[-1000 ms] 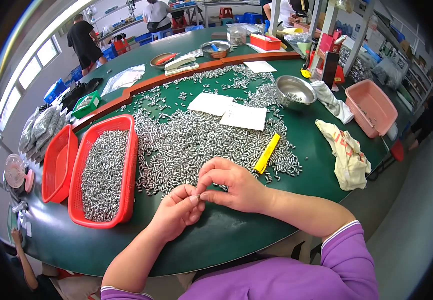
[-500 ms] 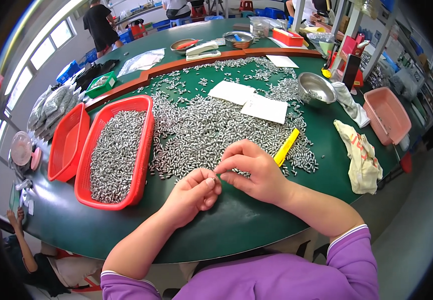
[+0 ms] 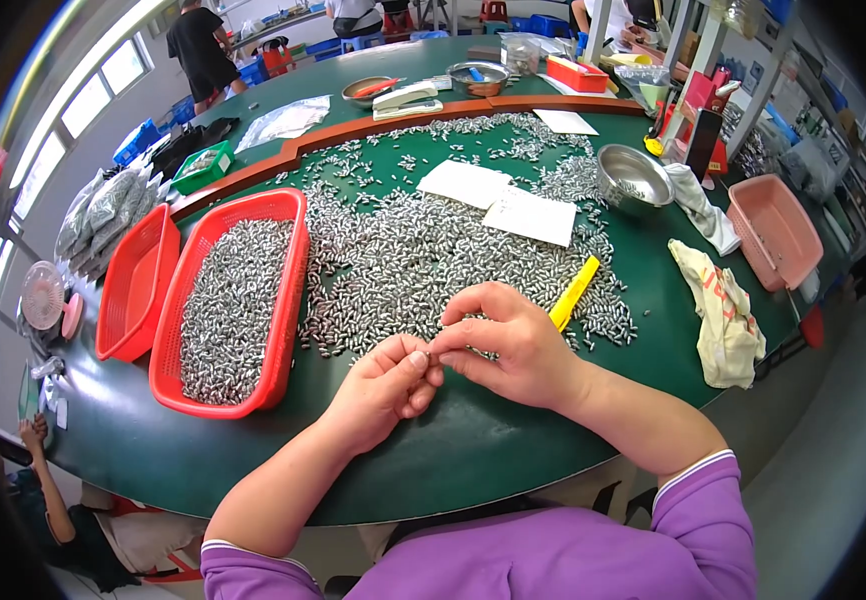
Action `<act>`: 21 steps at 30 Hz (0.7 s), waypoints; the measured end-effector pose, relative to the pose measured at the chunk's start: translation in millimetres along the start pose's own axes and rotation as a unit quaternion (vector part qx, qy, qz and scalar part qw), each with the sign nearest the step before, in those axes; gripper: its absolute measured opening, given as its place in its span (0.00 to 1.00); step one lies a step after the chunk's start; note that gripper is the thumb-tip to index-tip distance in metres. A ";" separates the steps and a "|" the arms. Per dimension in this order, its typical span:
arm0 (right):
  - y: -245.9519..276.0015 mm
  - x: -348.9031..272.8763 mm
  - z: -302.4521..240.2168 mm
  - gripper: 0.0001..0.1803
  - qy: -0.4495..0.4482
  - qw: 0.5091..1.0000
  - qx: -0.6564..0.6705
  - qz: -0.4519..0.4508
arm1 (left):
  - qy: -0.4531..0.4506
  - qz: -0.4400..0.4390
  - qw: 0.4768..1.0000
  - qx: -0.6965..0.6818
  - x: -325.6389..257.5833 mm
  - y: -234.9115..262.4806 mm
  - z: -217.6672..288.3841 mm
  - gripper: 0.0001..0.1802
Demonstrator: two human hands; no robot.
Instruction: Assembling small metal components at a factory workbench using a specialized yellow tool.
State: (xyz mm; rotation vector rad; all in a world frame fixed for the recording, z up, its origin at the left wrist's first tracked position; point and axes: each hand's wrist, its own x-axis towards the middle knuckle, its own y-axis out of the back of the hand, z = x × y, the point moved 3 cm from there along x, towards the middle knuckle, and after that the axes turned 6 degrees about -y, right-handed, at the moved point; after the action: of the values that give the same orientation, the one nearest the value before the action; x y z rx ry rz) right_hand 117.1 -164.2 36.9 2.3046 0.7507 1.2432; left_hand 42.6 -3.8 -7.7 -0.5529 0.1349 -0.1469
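My left hand and my right hand meet fingertip to fingertip over the near side of the green table. Both are closed in a pinch; whatever is between the fingers is too small or hidden to name. Just beyond them spreads a wide heap of small silvery metal pieces, shaped like short rounded pins. A yellow tool, long and narrow, lies on the heap beside my right hand. Left of my hands stands a red plastic basket filled with the same kind of pieces.
Another red basket and bagged pieces stand at the left. White papers lie on the heap. To the right are a metal bowl, a cloth bag and a pink basket. A brown wooden rail runs behind the heap.
My fingertips have shifted very slightly and remain together. The baskets, the heap and the yellow tool stay in place.
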 end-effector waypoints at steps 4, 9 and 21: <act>-0.3 -2.5 -2.1 0.11 0.006 1.000 -0.001 -0.001 | -0.002 0.002 1.000 0.008 -2.9 -1.3 -1.8 0.07; -0.5 -4.7 -5.9 0.11 -0.010 1.000 -0.009 -0.008 | 0.013 0.012 1.000 -0.006 -6.8 -3.6 -5.1 0.08; -29.5 -54.7 -103.0 0.17 0.029 0.881 0.107 -0.460 | -0.092 0.000 0.977 0.191 4.9 4.5 18.0 0.11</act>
State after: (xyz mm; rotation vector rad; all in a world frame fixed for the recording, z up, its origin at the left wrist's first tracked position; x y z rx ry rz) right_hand -3.2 -165.6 38.4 1.6389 1.7898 0.7812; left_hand 50.8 8.4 4.7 -0.1814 -0.0746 -0.1178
